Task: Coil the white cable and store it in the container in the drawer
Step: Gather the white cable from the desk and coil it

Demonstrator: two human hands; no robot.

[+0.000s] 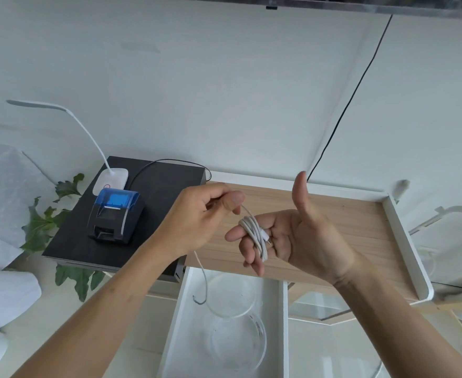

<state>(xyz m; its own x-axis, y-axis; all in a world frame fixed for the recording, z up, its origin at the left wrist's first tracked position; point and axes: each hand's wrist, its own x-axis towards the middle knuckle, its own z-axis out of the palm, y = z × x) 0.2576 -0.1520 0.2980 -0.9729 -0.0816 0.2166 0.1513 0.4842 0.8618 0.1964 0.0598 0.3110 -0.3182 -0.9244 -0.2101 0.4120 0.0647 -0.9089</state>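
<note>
Leaves [40, 225] show at the far left, beside a black box [158, 186] that carries a white lamp [111, 180] and a small printer [116, 215] with a blue lid. Next comes the left hand [205, 216], closed in a pinch, thumb against fingers, on the white cable [253, 231]. From that pinch one short run of cable goes right to the other hand, and a loose tail hangs below the left wrist, ending over the drawer [180, 320]. The drawer is pulled out, white inside, with a clear container [238, 326] standing in it. The right hand [292, 236] is open, palm toward the camera, thumb straight up, fingers pointing left. Several turns of cable wrap round those fingers, and a plug end lies against the palm. Behind both hands is a wooden tray [360, 230] with a white rim. A black cord [352, 96] runs down the wall.
</note>
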